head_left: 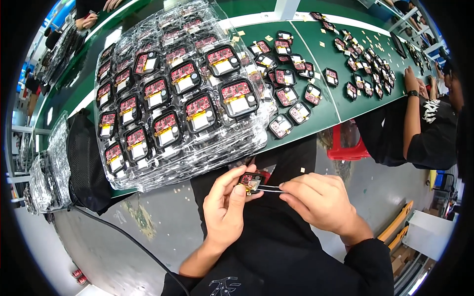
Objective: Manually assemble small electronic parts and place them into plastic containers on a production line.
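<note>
My left hand (226,204) holds a small black module with a red circuit board (251,180) above my lap, thumb and fingers wrapped round it. My right hand (321,200) pinches thin metal tweezers (269,189) whose tips touch the module's board. Just ahead, a stack of clear plastic trays (182,103) holds several of the same red-and-black modules in rows. More loose modules (291,98) lie on the green table (326,111) to the right of the trays.
Another person in a black shirt (419,133) sits at the right with an arm on the table. A red stool (348,143) stands below the table edge. More tray stacks (47,167) stand at the left. A black cable (128,241) crosses the grey floor.
</note>
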